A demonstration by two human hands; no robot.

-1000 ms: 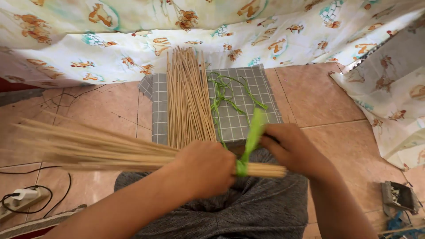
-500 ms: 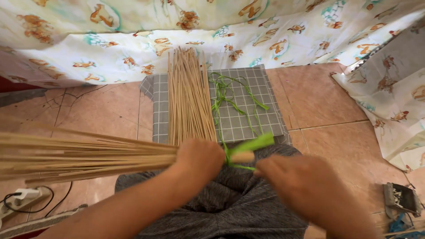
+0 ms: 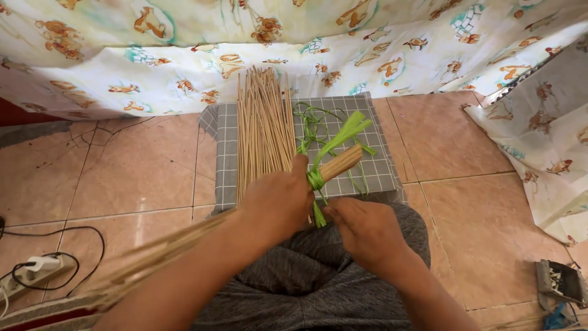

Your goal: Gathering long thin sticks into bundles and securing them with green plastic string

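Note:
My left hand (image 3: pixel 278 202) is shut around a bundle of thin tan sticks (image 3: pixel 338 165), whose tied end points up and to the right while the long loose end (image 3: pixel 141 260) fans down to the lower left. A green leaf strip (image 3: pixel 334 144) is wound around the bundle just past my left fingers. My right hand (image 3: pixel 361 230) sits right below, pinching the strip's lower green tail (image 3: pixel 318 214). Both hands hover over my lap in grey cloth (image 3: pixel 294 288).
A grey checked cloth (image 3: pixel 223 153) lies on the tiled floor ahead, bearing a loose pile of sticks (image 3: pixel 263 122) and green strips (image 3: pixel 312 119). A printed sheet (image 3: pixel 184 55) hangs behind. A power strip with cables (image 3: pixel 37 270) lies at the left, a small metal object (image 3: pixel 560 282) at lower right.
The bundle has swung so its tied end points up and right, its loose end lower left. My right hand moved from the right side to just below the green binding.

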